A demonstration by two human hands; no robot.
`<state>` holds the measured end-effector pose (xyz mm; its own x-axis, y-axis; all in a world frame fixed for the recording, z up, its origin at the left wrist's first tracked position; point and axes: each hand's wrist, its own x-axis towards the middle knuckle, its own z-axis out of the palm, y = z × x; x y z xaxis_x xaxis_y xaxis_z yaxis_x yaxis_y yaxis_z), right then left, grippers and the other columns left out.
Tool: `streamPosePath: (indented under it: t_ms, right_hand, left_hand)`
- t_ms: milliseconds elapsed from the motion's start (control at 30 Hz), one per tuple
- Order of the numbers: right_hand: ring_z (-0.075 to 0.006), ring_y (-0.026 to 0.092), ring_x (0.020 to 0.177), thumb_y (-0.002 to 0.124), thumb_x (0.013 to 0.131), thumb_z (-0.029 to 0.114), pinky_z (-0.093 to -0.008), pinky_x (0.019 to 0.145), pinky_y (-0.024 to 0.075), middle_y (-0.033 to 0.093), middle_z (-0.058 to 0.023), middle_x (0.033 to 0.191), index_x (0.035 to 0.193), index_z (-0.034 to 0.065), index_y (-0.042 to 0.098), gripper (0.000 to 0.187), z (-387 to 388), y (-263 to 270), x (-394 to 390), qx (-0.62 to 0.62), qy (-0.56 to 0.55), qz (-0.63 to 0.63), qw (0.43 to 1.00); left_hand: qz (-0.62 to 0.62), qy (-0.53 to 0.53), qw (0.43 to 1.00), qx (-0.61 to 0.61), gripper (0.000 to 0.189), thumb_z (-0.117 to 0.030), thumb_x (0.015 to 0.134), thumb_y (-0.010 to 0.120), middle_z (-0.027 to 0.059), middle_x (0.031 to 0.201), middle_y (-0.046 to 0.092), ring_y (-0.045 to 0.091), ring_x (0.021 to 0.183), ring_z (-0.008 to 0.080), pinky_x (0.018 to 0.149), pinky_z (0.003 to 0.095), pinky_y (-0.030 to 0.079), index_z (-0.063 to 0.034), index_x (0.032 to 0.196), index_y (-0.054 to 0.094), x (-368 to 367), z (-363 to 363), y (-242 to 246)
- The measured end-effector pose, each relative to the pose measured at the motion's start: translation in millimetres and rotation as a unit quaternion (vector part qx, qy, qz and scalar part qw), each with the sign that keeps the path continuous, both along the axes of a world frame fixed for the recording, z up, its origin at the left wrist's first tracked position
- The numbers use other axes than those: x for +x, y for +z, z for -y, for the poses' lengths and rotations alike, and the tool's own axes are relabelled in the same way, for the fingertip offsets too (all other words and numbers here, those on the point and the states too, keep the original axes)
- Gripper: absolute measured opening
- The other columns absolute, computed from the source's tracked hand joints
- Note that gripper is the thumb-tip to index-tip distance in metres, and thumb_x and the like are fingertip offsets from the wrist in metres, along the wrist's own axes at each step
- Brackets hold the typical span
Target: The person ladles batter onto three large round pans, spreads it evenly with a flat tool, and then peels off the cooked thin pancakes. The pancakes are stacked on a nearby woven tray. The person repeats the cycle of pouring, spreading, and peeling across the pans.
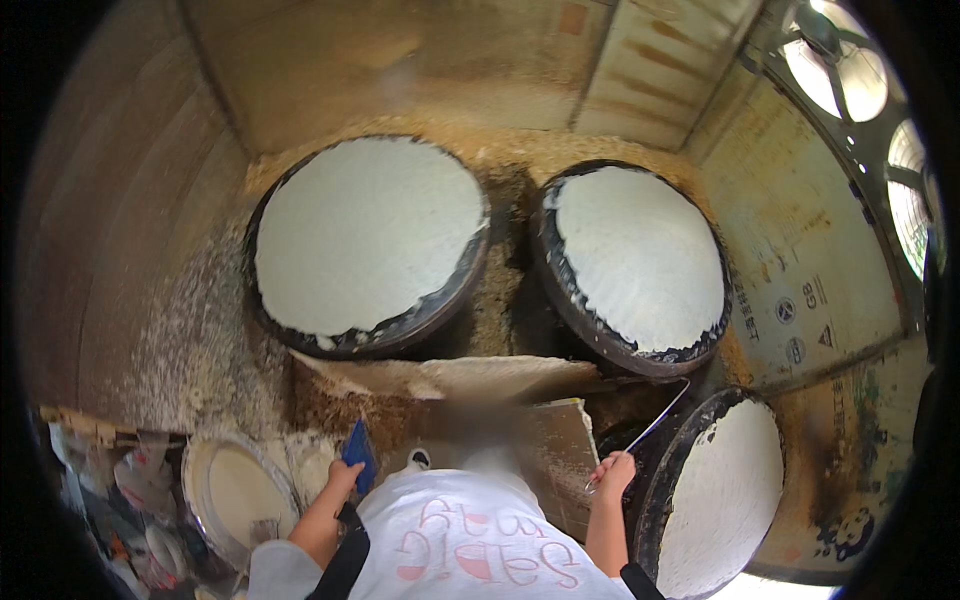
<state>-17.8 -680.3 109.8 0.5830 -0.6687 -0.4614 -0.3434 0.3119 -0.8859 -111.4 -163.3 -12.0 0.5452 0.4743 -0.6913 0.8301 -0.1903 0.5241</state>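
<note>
My left hand [346, 474] grips a flat blue scraper [358, 448] that points forward, low in front of me. In my right hand [616, 474] is a thin metal rod [654, 421] with a bent far end. That end lies by the near rim of the right round griddle [559, 289]; whether it touches cannot be made out. A white batter layer [641, 255] coats this griddle, ragged at the edge. On the left griddle [454, 300] is a wider white layer [367, 232]. A third griddle [664, 487], beside my right forearm, also bears a white layer [724, 495].
Left of my left forearm stands a round tub [193, 480] of pale liquid batter [240, 487]. Bags and clutter [146, 480] fill the far lower left. Board walls [390, 67] enclose the griddles, with fans [832, 64] at upper right. A brown board [559, 450] lies before my legs.
</note>
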Motion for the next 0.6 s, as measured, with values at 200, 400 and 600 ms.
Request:
streamPosePath:
  t_ms: [200, 400, 600]
  right_hand:
    - [-0.0135, 0.035, 0.036, 0.038, 0.093, 0.021, -0.0296, 0.031, 0.0334, 0.036, -0.0019, 0.053, 0.084, 0.0058, 0.045, 0.020, -98, 28, -55, 0.039, 0.120, -0.090, 0.988]
    - [-0.0068, 0.036, 0.048, 0.049, 0.091, 0.012, -0.0223, 0.045, 0.0343, 0.042, 0.0027, 0.061, 0.135, 0.0011, 0.039, 0.046, -172, 42, -59, 0.037, 0.382, -0.013, 0.923]
    - [-0.0050, 0.035, 0.062, 0.056, 0.086, 0.006, -0.0191, 0.054, 0.0322, 0.044, 0.0039, 0.069, 0.130, 0.0051, 0.047, 0.045, -215, 45, -49, -0.132, 0.524, 0.014, 0.841]
  left_hand:
    - [0.021, -0.014, 1.000, 0.010, 0.040, -0.029, 0.072, 0.071, 0.0174, 0.065, 0.063, 0.063, 0.058, 0.0279, 0.053, 0.0392, 0.048, 0.0099, 0.080, 0.063, -2, -20, -19]
    - [0.105, 0.059, 0.993, -0.019, 0.035, -0.027, 0.074, 0.071, 0.0169, 0.078, 0.066, 0.064, 0.068, 0.0259, 0.062, 0.0385, 0.049, 0.0057, 0.085, 0.065, -2, -37, 10]
    - [0.327, 0.192, 0.907, -0.183, 0.027, -0.018, 0.083, 0.064, 0.0097, 0.094, 0.063, 0.060, 0.088, 0.0217, 0.077, 0.0382, 0.047, 0.0015, 0.101, 0.060, 33, -66, 83]
